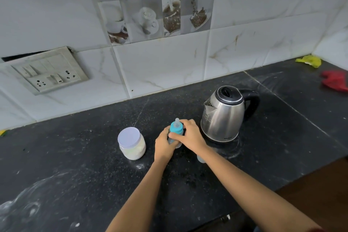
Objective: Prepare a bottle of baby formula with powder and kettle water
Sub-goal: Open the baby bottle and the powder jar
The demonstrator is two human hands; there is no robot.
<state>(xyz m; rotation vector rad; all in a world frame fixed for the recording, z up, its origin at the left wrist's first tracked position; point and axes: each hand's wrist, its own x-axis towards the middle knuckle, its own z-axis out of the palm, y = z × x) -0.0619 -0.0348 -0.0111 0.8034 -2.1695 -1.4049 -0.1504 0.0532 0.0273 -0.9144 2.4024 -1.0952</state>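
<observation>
A baby bottle (176,128) with a teal collar and clear teat stands upright on the black counter (94,175). My left hand (165,145) wraps around the bottle's body from the left. My right hand (189,134) grips it from the right, fingers at the teal collar. Left of the bottle sits a jar of white powder (132,143) with its pale lid on. To the right stands a steel kettle (225,114) with a black handle, lid shut, spout pointing left. A small clear cap (200,158) shows partly under my right forearm.
A switch and socket plate (49,70) is on the tiled wall at the left. A yellow cloth (309,60) and a red cloth (335,81) lie at the far right corner. The counter's front edge runs along the lower right.
</observation>
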